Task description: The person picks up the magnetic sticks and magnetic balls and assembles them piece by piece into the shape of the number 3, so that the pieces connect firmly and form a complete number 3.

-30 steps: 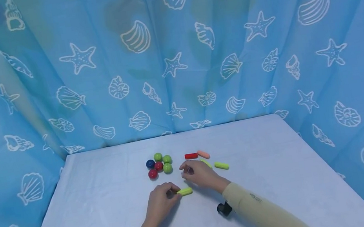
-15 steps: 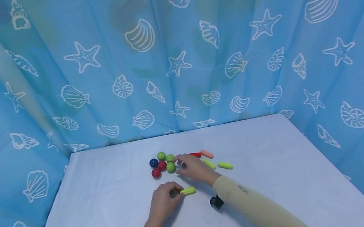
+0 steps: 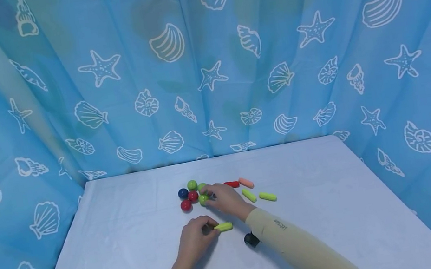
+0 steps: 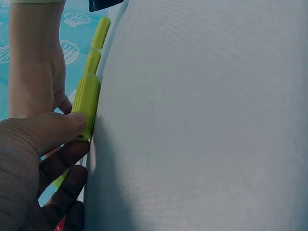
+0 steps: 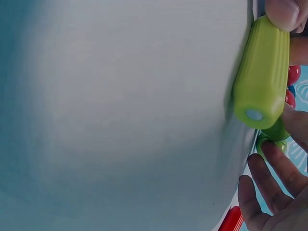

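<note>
My left hand [image 3: 196, 238] pinches a ribbed yellow-green rod [image 3: 224, 226] by its left end, thumb on top, near the table's middle. In the right wrist view, the rod [image 5: 260, 77] shows a pale round spot in its near end face. My right hand [image 3: 227, 199] reaches over the ball cluster, thumb and fingers around the nearest green ball [image 3: 203, 200]. Behind it, a second green ball [image 3: 202, 186] is partly covered by the fingers. A third green ball [image 3: 192, 185], a blue ball [image 3: 183, 193] and red balls [image 3: 186, 205] sit close together to the left.
Right of my right hand lie a red rod [image 3: 232, 184], partly hidden, a peach rod [image 3: 246, 182] and two more yellow-green rods [image 3: 267, 196]. A white cloth [image 3: 318, 221] covers the table. A blue shell-patterned curtain [image 3: 207, 84] surrounds its back and sides.
My right hand has moved left from beside the rods to the green balls and now has the nearest one between its fingers. The left hand keeps its yellow-green rod in place.
</note>
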A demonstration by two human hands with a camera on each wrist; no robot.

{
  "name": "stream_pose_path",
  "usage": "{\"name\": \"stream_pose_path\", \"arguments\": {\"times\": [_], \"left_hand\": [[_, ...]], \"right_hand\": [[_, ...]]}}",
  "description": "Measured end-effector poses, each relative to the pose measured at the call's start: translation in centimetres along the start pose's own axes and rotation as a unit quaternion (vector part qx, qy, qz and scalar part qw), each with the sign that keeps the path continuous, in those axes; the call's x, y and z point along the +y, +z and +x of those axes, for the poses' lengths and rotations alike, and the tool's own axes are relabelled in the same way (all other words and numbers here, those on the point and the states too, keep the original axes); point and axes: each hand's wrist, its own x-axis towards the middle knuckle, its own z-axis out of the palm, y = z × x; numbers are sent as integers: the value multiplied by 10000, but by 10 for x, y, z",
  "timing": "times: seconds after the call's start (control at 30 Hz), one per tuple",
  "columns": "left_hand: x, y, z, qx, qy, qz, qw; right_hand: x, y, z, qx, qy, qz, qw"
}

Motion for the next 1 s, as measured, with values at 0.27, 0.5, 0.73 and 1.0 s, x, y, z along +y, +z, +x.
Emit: {"name": "stream_pose_path", "arguments": {"times": [0.27, 0.5, 0.73, 1.0], "left_hand": [[-1, 0, -1, 27, 52, -147, 9999], [-1, 0, -1, 47, 128, -169, 9998], [0, 1, 0, 14, 36, -138, 9999], [1, 1, 1, -31, -72, -49, 10000]], "right_hand": [[3, -1, -2, 17, 80, -9, 10000], [6, -6, -9, -23, 210, 104, 9997], [16, -12, -20, -21, 29, 114, 9999], [31, -19, -38, -24, -326, 108, 9994]]}}
